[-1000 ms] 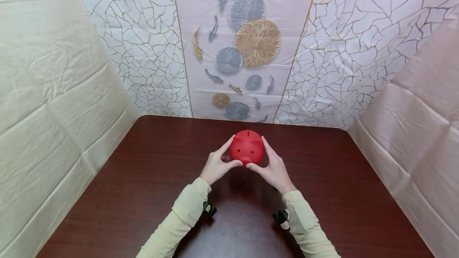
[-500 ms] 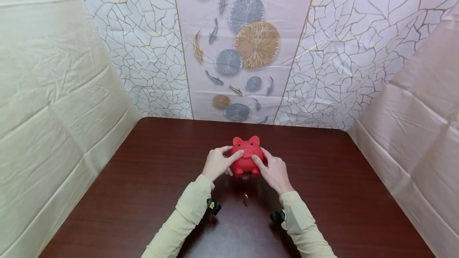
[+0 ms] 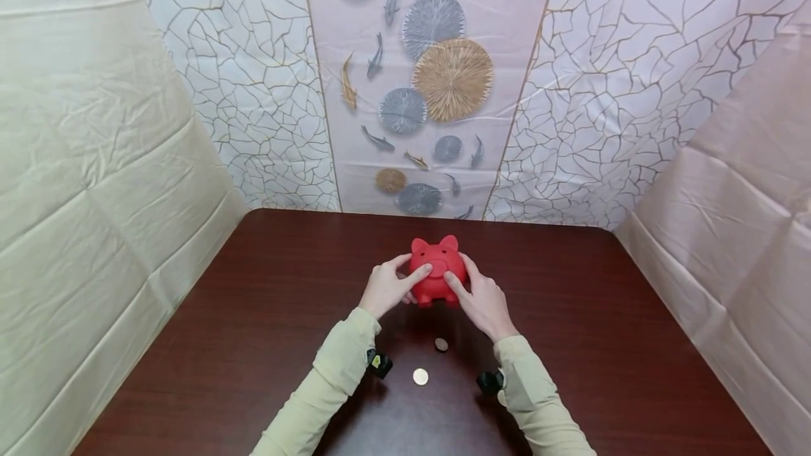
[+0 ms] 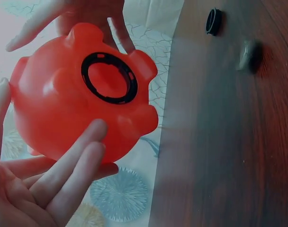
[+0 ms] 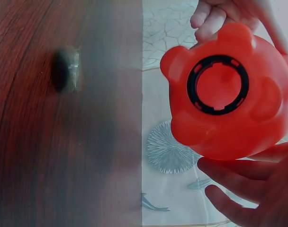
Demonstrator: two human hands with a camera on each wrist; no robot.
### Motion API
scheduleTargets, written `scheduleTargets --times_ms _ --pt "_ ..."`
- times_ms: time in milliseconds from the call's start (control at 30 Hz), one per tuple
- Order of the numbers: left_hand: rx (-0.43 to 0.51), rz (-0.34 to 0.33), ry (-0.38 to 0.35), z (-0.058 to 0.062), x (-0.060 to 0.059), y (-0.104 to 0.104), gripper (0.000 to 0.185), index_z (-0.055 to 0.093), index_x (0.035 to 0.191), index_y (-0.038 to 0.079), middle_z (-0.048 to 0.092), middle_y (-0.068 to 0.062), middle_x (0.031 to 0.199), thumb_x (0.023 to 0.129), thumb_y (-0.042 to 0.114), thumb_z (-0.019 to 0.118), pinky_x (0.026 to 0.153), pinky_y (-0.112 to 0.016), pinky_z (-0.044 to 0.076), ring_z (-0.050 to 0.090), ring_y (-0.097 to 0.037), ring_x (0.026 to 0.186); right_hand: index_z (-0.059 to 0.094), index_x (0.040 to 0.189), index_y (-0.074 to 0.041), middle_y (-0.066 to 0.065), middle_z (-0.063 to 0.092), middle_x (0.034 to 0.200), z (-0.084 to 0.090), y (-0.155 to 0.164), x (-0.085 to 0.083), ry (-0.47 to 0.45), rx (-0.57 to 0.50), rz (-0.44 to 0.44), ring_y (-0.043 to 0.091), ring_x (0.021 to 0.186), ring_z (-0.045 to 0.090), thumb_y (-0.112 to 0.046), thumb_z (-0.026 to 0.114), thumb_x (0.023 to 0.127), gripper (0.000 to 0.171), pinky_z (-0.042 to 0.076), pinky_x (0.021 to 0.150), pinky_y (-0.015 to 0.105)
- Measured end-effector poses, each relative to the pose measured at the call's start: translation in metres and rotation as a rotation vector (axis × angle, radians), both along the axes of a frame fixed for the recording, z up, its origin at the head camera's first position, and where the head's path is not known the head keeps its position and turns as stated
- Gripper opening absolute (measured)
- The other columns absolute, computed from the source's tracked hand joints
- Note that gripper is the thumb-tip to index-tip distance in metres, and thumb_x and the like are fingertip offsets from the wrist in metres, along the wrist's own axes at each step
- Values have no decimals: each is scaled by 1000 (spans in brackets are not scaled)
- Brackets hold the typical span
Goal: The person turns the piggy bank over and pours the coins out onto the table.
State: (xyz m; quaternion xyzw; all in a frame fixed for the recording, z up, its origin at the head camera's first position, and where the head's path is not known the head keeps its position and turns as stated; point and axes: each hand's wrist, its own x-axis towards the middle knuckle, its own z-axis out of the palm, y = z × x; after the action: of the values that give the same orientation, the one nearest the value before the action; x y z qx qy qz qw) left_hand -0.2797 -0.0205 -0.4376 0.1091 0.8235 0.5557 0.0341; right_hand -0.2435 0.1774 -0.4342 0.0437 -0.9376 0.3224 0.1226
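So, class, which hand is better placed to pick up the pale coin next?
The left hand, narrowly, I'd judge: in the head view, the pale coin is nearer the left sleeve than the right sleeve. Both hands hold the piggy bank, so the right hand would likely support it alone.

Head view: bright, fairly even light; left drape palest toward its top, nearly washed out. Whitish glare on the bench at bottom centre; soft dark shadow below the pig. Focus fair, pale coin catching light; side drapes splay toward the frame edges, wide-angle fashion. Wrist views: dimmer, low contrast, greyish haze over part of the bench. Background blown pale at left wrist's upper left, right wrist's upper right. Soft highlight on pig, left wrist. Small object on bench badly blurred, right wrist.
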Motion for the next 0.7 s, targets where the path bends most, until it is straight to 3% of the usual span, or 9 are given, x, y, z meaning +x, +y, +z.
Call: scheduleTargets --times_ms 133,233,333,433,567,700 --pt "36 3 29 3 3 0 74 51 140 14 74 -12 88 81 55 71 60 -30 59 72 -29 65 39 148 -16 19 69 114 5 0 1 -17 2 -2 36 94 67 -61 50 92 73 53 85 51" --pt "15 -10 67 7 6 -2 73 50 141 18 72 -13 110 80 51 73 67 -33 60 73 -24 77 36 148 -13 19 69 114 9 1 2 -34 4 15 35 96 67 -62 54 89 79 54 86 50" --pt "-2 -56 113 8 8 -4 77 45 145 24 63 -9 132 78 44 78 79 -36 60 72 -24 91 30 151 -13 18 65 123 9 4 1 -36 -20 64 35 106 65 -61 62 85 88 54 90 51" --pt "23 -138 169 5 8 -6 84 37 149 29 55 -9 141 78 32 81 88 -39 58 71 -28 98 22 154 -16 15 53 140 7 8 -1 -11 -51 127 34 121 58 -55 71 80 97 52 96 53" --pt "101 -219 244 0 6 -6 97 26 153 32 44 -8 149 76 12 83 95 -42 54 64 -33 116 14 156 -16 14 36 154 2 10 -2 90 -95 204 34 135 46 -38 81 76 107 47 102 55" --pt "170 -221 336 -2 5 -2 104 23 154 26 28 -6 159 72 -3 81 102 -43 49 49 -34 134 13 156 -14 16 32 156 -1 8 -5 270 -114 256 36 136 43 -20 86 72 112 45 103 56"
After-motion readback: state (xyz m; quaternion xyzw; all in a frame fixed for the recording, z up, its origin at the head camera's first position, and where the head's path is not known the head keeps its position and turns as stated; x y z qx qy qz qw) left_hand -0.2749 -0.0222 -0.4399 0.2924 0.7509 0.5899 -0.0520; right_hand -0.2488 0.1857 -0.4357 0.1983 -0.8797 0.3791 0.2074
